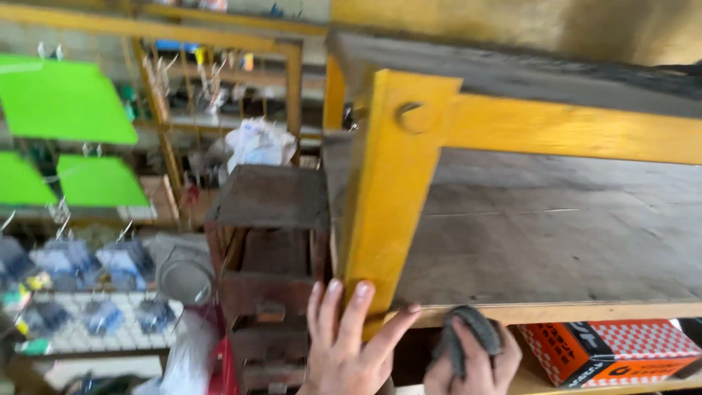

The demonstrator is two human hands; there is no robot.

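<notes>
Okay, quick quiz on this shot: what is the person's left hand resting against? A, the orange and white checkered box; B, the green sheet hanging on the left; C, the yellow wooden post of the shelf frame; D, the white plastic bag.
C: the left hand lies with fingers spread up the foot of the yellow wooden post, while the right hand holds a dark grey rubbery ring-shaped piece beside it.

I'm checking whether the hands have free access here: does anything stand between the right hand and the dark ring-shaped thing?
Nothing visible does: the right hand already grips the dark rubber ring below the wooden shelf. The left hand rests against the yellow post.
</notes>
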